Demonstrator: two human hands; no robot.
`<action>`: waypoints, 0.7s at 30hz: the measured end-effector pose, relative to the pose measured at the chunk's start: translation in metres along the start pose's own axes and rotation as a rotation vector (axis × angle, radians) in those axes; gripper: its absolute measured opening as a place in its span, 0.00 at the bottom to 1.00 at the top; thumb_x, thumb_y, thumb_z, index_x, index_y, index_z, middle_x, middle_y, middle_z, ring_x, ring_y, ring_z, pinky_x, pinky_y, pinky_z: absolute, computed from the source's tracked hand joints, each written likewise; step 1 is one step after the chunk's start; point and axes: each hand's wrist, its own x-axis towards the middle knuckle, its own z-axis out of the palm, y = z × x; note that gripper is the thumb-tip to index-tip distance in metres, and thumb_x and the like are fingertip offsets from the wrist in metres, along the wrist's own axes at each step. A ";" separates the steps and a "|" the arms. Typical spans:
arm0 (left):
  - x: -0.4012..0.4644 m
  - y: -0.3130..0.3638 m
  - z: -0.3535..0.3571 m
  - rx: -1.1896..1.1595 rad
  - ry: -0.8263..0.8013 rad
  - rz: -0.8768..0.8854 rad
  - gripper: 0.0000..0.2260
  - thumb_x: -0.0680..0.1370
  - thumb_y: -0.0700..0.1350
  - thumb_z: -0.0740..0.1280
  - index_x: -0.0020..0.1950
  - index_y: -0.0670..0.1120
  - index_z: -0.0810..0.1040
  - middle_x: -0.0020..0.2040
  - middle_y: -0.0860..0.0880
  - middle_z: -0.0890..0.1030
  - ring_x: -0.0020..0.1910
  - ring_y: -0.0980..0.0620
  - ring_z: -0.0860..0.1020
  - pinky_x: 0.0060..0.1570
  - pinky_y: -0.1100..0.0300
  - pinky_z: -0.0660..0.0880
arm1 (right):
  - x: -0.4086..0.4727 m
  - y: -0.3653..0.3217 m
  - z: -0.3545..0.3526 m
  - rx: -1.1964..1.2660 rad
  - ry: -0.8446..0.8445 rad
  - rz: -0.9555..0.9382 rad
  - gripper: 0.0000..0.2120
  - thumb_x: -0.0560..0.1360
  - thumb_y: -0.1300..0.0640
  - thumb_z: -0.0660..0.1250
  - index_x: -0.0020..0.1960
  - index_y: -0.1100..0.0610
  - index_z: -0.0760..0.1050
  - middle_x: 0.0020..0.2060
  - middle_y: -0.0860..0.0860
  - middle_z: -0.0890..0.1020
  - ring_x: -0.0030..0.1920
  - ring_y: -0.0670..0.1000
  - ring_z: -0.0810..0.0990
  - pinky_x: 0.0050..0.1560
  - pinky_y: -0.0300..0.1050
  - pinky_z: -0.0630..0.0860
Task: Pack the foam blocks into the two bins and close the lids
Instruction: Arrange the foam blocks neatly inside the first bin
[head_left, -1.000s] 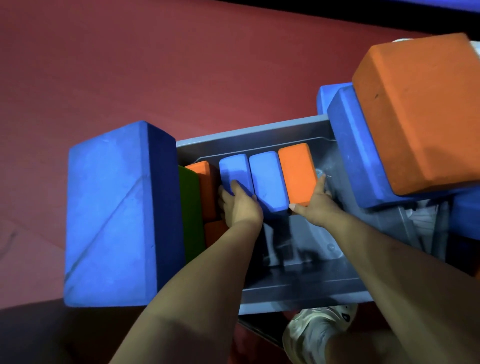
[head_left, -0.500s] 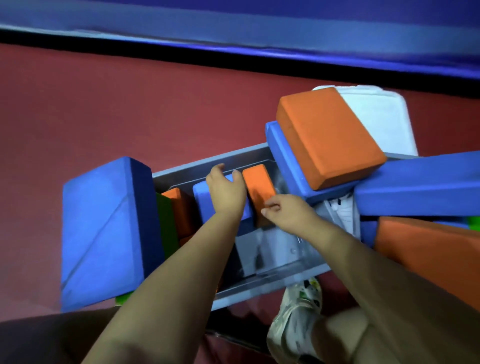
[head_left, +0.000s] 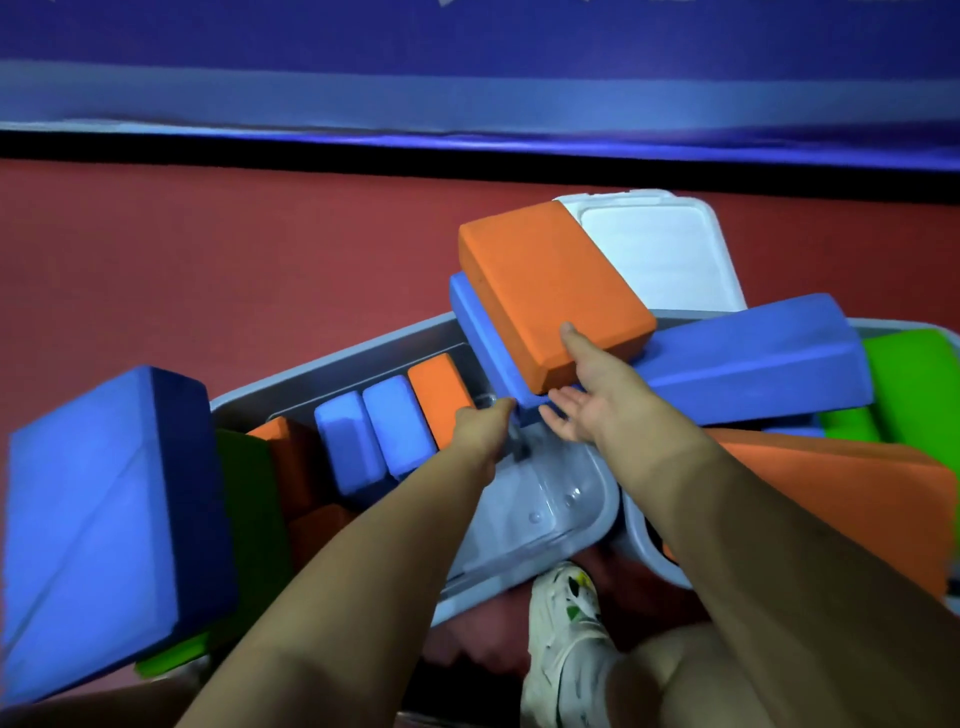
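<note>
Nearest, a white shoe (head_left: 563, 644) on the red floor (head_left: 208, 270), just before the left bin (head_left: 545, 519). Inside it stand two blue blocks (head_left: 374, 431) and an orange one (head_left: 439, 395); left hand (head_left: 480, 428) over its far wall, fingers hidden, grip unclear. Right hand (head_left: 597, 395), fingers spread, touches the orange slab (head_left: 545, 291) on the blue slab (head_left: 483, 332); white lid (head_left: 660, 249) beyond.

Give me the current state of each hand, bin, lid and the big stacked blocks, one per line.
left hand: open, reaching toward the blue slab's near corner.
right hand: open, fingers on the large orange block.
large orange block: lying tilted on the blue slab.
blue slab: under it, propped across the bin rim.
left bin: open, partly filled, small blocks standing upright.
right bin: open, overfilled.
white lid: off, on the floor behind.
</note>
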 end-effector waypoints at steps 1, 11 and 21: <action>0.006 0.001 0.001 0.008 0.026 0.018 0.32 0.61 0.53 0.69 0.61 0.38 0.71 0.35 0.46 0.69 0.29 0.49 0.68 0.34 0.59 0.69 | 0.004 0.000 -0.001 -0.002 0.007 0.014 0.25 0.70 0.42 0.72 0.57 0.51 0.65 0.66 0.54 0.72 0.65 0.52 0.73 0.53 0.52 0.71; 0.032 -0.005 0.008 -0.084 -0.076 -0.017 0.09 0.58 0.51 0.67 0.33 0.49 0.73 0.32 0.48 0.68 0.34 0.48 0.66 0.45 0.53 0.69 | 0.038 -0.015 -0.013 -0.028 0.044 0.047 0.29 0.66 0.37 0.73 0.54 0.54 0.64 0.62 0.55 0.74 0.63 0.52 0.74 0.61 0.57 0.71; 0.020 -0.003 0.009 -0.108 -0.232 -0.114 0.07 0.75 0.47 0.67 0.51 0.47 0.74 0.41 0.50 0.74 0.33 0.52 0.70 0.33 0.60 0.66 | 0.037 -0.005 -0.007 0.060 -0.007 0.036 0.25 0.68 0.47 0.75 0.56 0.55 0.66 0.66 0.54 0.69 0.62 0.51 0.70 0.55 0.48 0.70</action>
